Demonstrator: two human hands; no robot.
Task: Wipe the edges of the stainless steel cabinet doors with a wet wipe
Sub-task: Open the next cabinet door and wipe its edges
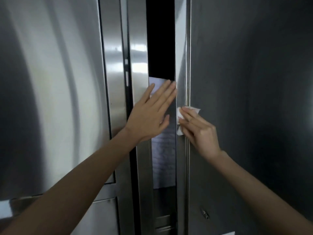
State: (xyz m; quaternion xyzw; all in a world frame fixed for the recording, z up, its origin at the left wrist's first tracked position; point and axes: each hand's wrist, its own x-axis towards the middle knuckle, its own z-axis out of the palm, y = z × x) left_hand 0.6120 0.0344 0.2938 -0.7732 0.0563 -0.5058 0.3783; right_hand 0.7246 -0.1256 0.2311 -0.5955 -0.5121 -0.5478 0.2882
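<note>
Steel door edge runs straight up past your right hand, fingers pinning the wet wipe there. Left hand flat, empty.

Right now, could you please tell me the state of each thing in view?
right cabinet door: ajar, with a dark gap beside its edge.
wet wipe: crumpled, pressed against that door's edge.
right hand: holds the wipe on the edge.
left hand: open, fingers straight, fingertips at the door's edge.
left cabinet door: cannot tell whether shut.
</note>
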